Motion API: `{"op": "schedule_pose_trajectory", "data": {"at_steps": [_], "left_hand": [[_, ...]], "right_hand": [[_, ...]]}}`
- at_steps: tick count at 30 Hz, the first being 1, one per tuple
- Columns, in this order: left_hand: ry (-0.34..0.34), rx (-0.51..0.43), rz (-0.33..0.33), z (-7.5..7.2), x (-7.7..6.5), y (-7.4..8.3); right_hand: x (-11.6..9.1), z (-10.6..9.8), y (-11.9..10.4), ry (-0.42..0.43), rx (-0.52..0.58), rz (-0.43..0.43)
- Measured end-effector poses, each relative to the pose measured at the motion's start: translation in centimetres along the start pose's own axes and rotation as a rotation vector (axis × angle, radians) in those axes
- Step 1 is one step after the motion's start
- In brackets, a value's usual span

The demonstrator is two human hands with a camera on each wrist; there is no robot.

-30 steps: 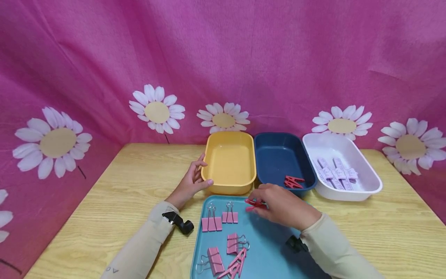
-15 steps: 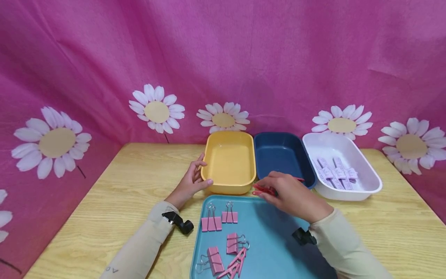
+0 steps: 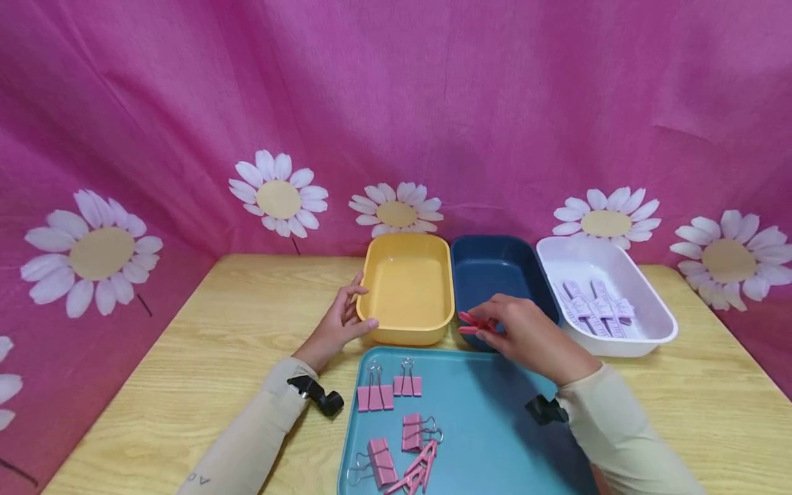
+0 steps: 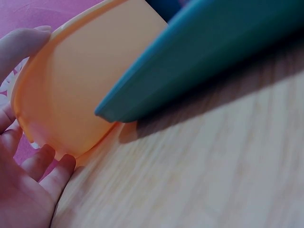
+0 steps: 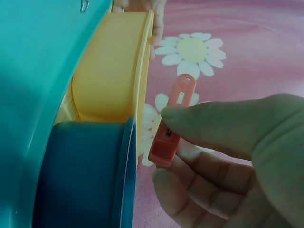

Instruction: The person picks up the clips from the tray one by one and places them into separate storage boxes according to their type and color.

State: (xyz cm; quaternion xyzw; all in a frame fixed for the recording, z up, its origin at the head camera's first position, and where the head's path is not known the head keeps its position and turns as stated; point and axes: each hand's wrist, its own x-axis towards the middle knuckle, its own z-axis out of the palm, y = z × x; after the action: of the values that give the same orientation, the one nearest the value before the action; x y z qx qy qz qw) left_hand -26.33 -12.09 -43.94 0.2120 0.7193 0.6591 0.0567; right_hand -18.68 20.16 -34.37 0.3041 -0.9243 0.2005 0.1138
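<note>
My right hand [image 3: 532, 340] pinches a red clothespin [image 3: 473, 323] between thumb and fingers, over the near edge of the dark blue bin [image 3: 495, 275]. In the right wrist view the clothespin [image 5: 173, 123] stands clear above the blue bin's rim [image 5: 126, 180]. My left hand [image 3: 337, 323] rests against the left side and near corner of the yellow bin [image 3: 405, 323], its fingers spread along the wall. On the teal tray [image 3: 489, 426] lie several pink binder clips [image 3: 375, 397] and pink clothespins [image 3: 417, 471]. The near part of the blue bin's inside is hidden behind my right hand.
A white bin [image 3: 637, 302] holding rolled or folded lilac measuring tapes [image 3: 597, 306] stands right of the blue one. All three bins line up side by side on the wooden table [image 3: 266, 302], behind the tray. A pink flowered cloth [image 3: 396, 103] hangs close behind.
My right hand has carried the red clothespin from over the tray up and right to the blue bin, covering the red clothespins in it. My left hand has stayed at the yellow bin.
</note>
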Motion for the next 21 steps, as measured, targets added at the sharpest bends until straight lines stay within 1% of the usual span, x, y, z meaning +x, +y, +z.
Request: {"op": "schedule_pose_trajectory", "data": {"at_steps": [3, 7, 9, 11, 13, 16, 19, 21], "left_hand": [[-0.005, 0.003, -0.006, 0.0, -0.1, -0.1], [-0.012, -0.026, 0.001, -0.1, 0.1, -0.1], [-0.019, -0.046, 0.0, -0.1, 0.2, -0.1], [-0.025, -0.049, -0.018, 0.0, 0.2, 0.1], [-0.032, -0.044, -0.04, 0.0, -0.1, 0.6], [-0.039, -0.03, -0.069, 0.2, -0.6, 1.6], [-0.039, -0.035, -0.059, 0.4, -0.9, 2.4], [-0.037, -0.046, -0.047, 0.4, -0.9, 2.6]], "right_hand": [[0.0, 0.1, 0.5, 0.026, -0.009, -0.016], [0.1, 0.0, 1.1, 0.065, -0.021, -0.027], [0.1, 0.0, 1.4, 0.068, -0.021, -0.014], [0.1, 0.0, 1.6, 0.061, -0.017, 0.001], [0.0, 0.1, 1.9, 0.053, -0.015, 0.015], [-0.1, 0.2, 2.2, 0.048, -0.004, 0.037], [-0.1, 0.3, 2.6, 0.055, -0.001, 0.054], [0.0, 0.3, 2.8, 0.058, -0.003, 0.061]]}}
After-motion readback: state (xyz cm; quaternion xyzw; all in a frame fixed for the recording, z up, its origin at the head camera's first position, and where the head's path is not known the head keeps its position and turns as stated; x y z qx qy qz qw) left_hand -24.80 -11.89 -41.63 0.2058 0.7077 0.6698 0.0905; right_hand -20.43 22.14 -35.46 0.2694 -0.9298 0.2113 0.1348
